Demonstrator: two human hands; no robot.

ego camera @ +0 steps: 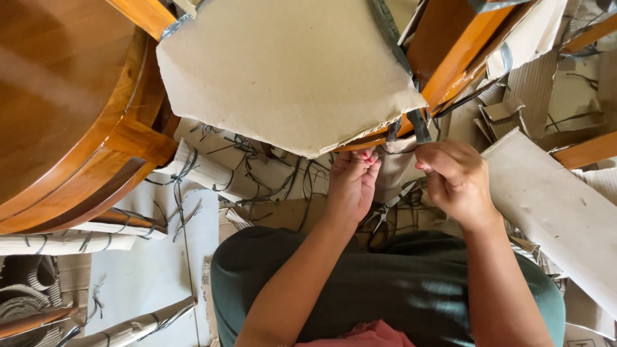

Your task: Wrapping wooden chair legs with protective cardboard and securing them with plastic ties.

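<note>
Both hands, left (352,183) and right (455,180), fingers pinched on a dark strap (421,125) (under cardboard (283,71)).

The round wooden tabletop (58,96) ran off the left and top edges, so its full shape was lost. The cardboard sheet (283,71) was cut by the top edge and hid most of the orange-brown wooden frame (459,48) behind it. Whatever the left hand (352,183) and right hand (455,180) pinched between their fingertips was too thin to make out (perhaps a dark strap). Small pliers (387,211) lay half hidden between the wrists.
</note>
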